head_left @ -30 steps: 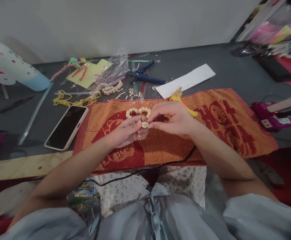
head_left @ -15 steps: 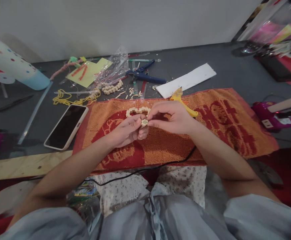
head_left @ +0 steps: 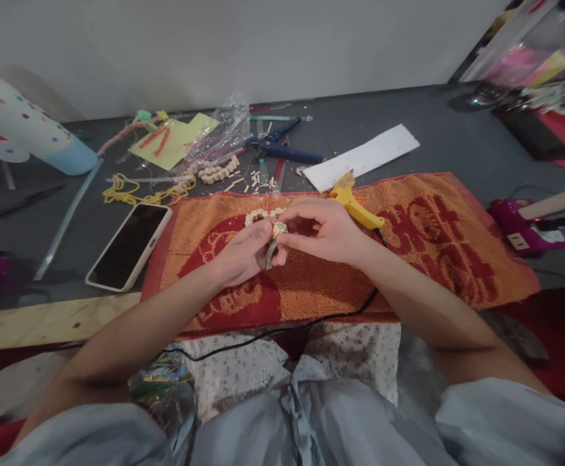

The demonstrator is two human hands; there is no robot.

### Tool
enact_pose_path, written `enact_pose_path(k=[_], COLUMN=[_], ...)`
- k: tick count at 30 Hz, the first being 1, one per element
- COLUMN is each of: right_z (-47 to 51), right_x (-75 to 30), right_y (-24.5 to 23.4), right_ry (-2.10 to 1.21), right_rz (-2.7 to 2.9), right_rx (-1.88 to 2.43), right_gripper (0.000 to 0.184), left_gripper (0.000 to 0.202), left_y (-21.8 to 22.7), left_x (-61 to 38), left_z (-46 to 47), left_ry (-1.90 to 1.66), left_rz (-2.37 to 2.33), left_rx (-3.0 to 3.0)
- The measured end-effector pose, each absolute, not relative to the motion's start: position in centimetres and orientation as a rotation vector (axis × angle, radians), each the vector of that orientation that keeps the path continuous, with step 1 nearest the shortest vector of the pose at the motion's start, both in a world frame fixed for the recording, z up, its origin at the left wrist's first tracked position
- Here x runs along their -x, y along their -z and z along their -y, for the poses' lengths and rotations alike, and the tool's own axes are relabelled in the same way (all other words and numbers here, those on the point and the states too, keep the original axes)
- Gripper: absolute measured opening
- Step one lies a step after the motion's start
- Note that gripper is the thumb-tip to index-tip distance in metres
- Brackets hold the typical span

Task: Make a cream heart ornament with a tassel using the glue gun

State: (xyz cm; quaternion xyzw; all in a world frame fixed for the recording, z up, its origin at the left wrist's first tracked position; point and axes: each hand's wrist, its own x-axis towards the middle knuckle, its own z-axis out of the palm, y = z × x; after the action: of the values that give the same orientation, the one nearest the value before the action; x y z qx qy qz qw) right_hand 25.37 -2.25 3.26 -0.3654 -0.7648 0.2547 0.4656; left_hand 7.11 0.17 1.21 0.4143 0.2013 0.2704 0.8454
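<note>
Between my two hands is a small cream-coloured knobbly piece (head_left: 279,228), with a greyish strip hanging down from it. My left hand (head_left: 248,252) pinches it from the left with the thumb on top. From the right, my right hand (head_left: 328,230) has thumb and forefinger closed on the same piece. Just behind the fingers, a curved cream beaded-looking strip (head_left: 257,215) lies on the orange and red towel (head_left: 331,291), partly hidden by my right hand. Beside my right hand a yellow glue gun (head_left: 357,204) rests on the towel.
A phone (head_left: 129,246) lies left of the towel. Behind it are yellow string (head_left: 136,189), small cream sticks (head_left: 253,181), blue pliers (head_left: 287,150) and a white board strip (head_left: 362,156). A black cord (head_left: 263,330) crosses the front edge. A purple power socket (head_left: 529,226) stands right.
The small piece has turned and shifted slightly left and up between my fingers, and a greyish strip now shows below it. My right hand has moved a little left.
</note>
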Motion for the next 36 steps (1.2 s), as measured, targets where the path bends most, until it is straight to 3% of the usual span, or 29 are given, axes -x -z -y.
enact_pose_path(k=[7, 13, 22, 36], right_z=[2.4, 2.2, 2.8, 2.5], right_x=[-25.5, -25.9, -26.3, -26.5], right_y=[-3.8, -3.9, -4.6, -4.5], right_ry=[-0.568, -0.470, -0.598, -0.725], right_rz=[1.817, 1.796, 1.696, 1.634], right_rx=[0.935, 0.917, 1.015, 0.985], right_gripper=[0.008, 0.006, 0.009, 0.011], left_gripper=[0.044, 0.038, 0.050, 0.055], left_y=[-1.1, -1.4, -1.6, -2.4], left_x=[-7.1, -7.1, -6.6, -6.3], left_z=[-0.3, -0.2, 0.0, 0.0], left_ry=[-0.498, -0.361, -0.122, -0.083], left_rz=[-0.418, -0.351, -0.328, -0.418], left_rx=[-0.901, -0.967, -1.084, -1.278])
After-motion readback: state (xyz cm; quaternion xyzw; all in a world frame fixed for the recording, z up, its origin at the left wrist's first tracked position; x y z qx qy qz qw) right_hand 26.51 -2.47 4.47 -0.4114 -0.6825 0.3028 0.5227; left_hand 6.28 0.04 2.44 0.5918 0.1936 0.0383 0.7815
